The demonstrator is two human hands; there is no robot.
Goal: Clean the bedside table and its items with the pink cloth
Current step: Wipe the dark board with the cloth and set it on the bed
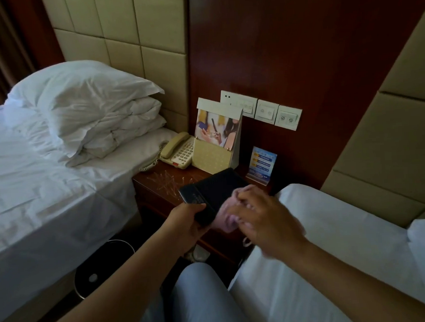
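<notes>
I see a flat black folder wiped above the worktop (158, 186)
My left hand (185, 224) grips the textured rectangular folder (213, 188), long axis running away rightward; right hand (262, 220) fingers clutch soft pink cloth (228, 216)

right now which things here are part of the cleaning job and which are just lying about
Part of the job:
- pink cloth, held by right hand
- black folder, gripped by left hand
- bedside table
- telephone
- card stand
- small blue sign

Just lying about:
- pillows
- waste bin
- wall switches
</notes>
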